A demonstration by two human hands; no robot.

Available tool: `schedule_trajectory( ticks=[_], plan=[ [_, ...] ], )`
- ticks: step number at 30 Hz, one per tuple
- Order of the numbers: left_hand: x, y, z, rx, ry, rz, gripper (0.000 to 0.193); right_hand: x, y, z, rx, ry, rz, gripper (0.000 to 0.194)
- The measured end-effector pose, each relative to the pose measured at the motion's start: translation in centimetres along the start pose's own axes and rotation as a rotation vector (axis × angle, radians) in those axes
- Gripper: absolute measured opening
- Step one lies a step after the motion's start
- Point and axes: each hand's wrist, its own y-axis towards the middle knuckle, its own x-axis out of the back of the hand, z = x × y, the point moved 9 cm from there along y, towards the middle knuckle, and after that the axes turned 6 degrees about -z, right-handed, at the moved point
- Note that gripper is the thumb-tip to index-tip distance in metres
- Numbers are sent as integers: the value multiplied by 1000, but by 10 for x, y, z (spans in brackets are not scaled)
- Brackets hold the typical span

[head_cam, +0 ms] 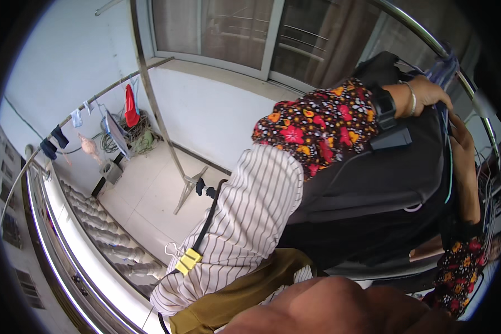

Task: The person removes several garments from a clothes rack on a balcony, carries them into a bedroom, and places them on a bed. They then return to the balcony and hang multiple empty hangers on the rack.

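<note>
A dark garment (401, 171) hangs in front of me, close to a shiny metal rail (428, 35). My left hand (432, 95), with a bracelet and a black wrist strap, grips the upper edge of the garment near the rail. Close below it, my right hand (462, 132) meets the same edge with bent fingers; the garment partly hides it, so its hold is unclear. A bundle of purplish strips (442, 69) is wrapped on the rail just above my hands. Floral oversleeves (317, 125) cover both forearms.
Small laundry, including a red cloth (130, 106) and dark socks (54, 142), hangs on a pole (104, 92) at left. A metal stand (158, 112) rises from the tiled floor (150, 196). A balustrade (108, 238) edges the balcony; sliding windows (271, 41) are behind. Several wire hangers (490, 196) hang at right.
</note>
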Motion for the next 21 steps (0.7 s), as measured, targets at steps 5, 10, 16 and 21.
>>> schedule_trajectory(
  ticks=[5, 10, 16, 21],
  plan=[
    [-30, -24, 1, -43, -39, 127, 13, 2, -28, 39, 39, -93, -134, 56],
    [-45, -36, 5, -146, 39, 44, 16, 21, -39, 21, -3, 65, -188, 56],
    [-47, -36, 10, -128, 114, -60, 12, 32, -41, 29, 150, -141, -219, 52],
    [-48, -33, 13, -105, 202, -64, 16, 89, -75, 52, 563, -554, -263, 48]
  ],
)
